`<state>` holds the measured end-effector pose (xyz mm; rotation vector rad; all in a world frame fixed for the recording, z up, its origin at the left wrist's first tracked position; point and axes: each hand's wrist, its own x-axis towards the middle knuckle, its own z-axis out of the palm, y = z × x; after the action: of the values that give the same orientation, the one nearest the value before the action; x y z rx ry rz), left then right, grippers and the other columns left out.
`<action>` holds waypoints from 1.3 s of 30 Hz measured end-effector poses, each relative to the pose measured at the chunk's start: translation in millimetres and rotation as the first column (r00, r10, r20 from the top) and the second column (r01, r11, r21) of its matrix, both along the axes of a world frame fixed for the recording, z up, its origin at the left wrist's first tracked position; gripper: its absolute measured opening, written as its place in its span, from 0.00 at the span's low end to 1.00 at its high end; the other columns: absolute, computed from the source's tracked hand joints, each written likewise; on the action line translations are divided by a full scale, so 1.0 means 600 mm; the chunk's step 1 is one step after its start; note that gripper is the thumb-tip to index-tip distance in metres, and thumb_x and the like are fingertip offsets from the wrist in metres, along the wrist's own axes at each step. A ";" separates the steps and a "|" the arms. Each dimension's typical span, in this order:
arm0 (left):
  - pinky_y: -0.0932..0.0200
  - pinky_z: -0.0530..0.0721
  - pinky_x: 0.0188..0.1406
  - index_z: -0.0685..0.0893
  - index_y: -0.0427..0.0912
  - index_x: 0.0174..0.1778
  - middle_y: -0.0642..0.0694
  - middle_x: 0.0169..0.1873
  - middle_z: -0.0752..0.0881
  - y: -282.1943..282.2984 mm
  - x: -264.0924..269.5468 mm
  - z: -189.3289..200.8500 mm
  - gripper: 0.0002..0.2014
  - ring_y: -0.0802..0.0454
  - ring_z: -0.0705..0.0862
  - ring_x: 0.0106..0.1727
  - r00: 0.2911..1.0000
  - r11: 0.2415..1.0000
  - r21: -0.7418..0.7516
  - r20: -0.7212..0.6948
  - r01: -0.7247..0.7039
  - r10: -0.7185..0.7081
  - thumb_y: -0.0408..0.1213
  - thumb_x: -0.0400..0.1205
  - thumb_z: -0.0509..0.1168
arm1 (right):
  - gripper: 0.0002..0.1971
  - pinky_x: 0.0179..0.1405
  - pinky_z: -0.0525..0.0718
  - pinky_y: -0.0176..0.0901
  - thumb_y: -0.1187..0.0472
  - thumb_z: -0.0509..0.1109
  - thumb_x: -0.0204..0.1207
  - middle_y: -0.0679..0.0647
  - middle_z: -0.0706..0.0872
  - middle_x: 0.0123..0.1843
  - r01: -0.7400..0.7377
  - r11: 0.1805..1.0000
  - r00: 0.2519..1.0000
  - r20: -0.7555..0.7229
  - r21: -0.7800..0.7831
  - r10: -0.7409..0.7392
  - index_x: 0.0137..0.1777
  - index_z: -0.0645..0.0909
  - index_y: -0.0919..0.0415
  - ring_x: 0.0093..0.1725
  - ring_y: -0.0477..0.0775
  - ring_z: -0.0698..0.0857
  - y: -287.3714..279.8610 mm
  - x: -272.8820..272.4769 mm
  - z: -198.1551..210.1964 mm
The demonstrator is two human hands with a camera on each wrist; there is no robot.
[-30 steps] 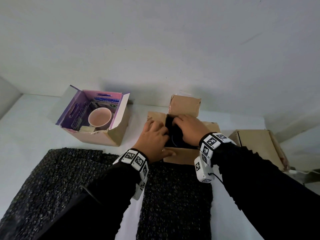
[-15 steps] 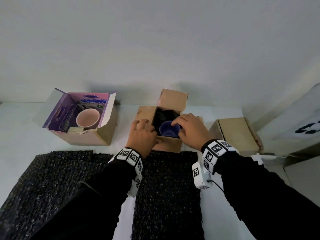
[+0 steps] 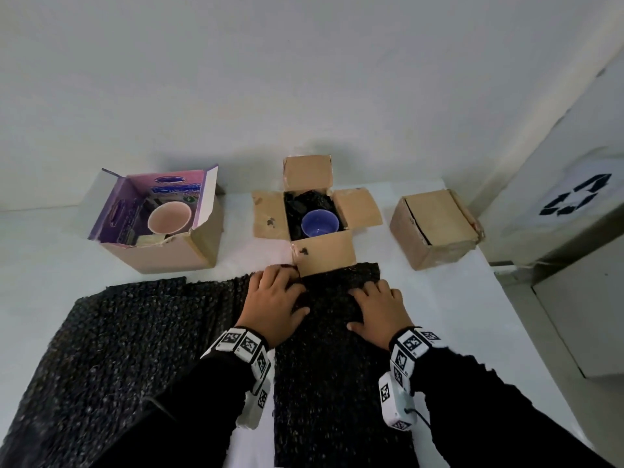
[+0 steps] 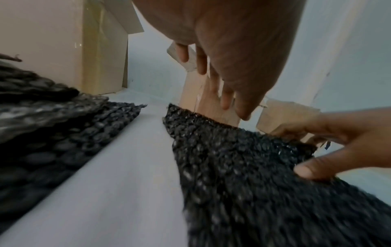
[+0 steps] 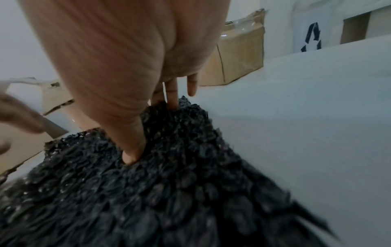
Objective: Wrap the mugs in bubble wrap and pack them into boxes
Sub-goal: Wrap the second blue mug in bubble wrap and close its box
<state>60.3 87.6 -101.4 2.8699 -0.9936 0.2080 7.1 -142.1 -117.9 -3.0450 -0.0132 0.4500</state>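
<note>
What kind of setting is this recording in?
Probably a plain packing station indoors: a white table against a bare wall, cardboard boxes, black bubble wrap sheets, and a recycling-symbol sign.

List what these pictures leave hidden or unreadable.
- Closed brown cardboard box: contents hidden by its flaps, head view.
- Blue ceramic mug: handle and sides hidden by the black bubble wrap lining and box walls.
- Purple printed carton: lettering too small to read.
- Right wrist view: left hand blurred and cut off by the edge.
</note>
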 end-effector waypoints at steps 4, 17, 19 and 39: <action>0.45 0.69 0.62 0.79 0.56 0.61 0.54 0.56 0.81 0.022 -0.027 -0.013 0.34 0.48 0.77 0.60 0.979 0.982 0.180 -0.180 -0.058 0.091 0.75 0.72 0.47 | 0.22 0.60 0.69 0.51 0.40 0.70 0.73 0.49 0.75 0.61 0.071 0.989 0.990 0.112 0.128 -0.086 0.63 0.75 0.47 0.65 0.55 0.70 0.007 -0.008 0.000; 0.56 0.86 0.55 0.85 0.51 0.58 0.57 0.50 0.88 -0.001 -0.026 0.001 0.32 0.59 0.86 0.51 0.652 0.733 -0.390 -0.752 -0.558 0.097 0.67 0.64 0.75 | 0.11 0.60 0.81 0.50 0.49 0.65 0.82 0.51 0.87 0.54 0.211 0.407 0.914 -0.031 0.889 -0.404 0.55 0.77 0.55 0.56 0.50 0.85 0.014 0.005 0.072; 0.51 0.86 0.53 0.88 0.49 0.52 0.54 0.46 0.89 -0.002 -0.021 0.002 0.21 0.57 0.87 0.47 0.686 0.766 -0.383 -0.721 -0.516 0.102 0.59 0.71 0.75 | 0.10 0.57 0.82 0.47 0.55 0.72 0.77 0.48 0.87 0.50 0.218 0.381 0.893 -0.025 0.899 -0.450 0.54 0.76 0.54 0.53 0.48 0.85 0.011 0.010 0.078; 0.53 0.82 0.50 0.83 0.51 0.60 0.49 0.50 0.85 -0.015 0.051 0.102 0.27 0.48 0.83 0.53 0.892 0.999 0.012 -0.452 0.032 -0.023 0.62 0.70 0.72 | 0.04 0.52 0.72 0.44 0.61 0.65 0.80 0.49 0.78 0.52 -0.175 0.838 0.981 0.166 0.518 0.102 0.53 0.77 0.56 0.55 0.53 0.78 -0.019 0.074 0.167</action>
<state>90.6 78.6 -40.0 2.7182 -0.9370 -0.4577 51.8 -153.3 -17.8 -2.5213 -0.3143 0.2010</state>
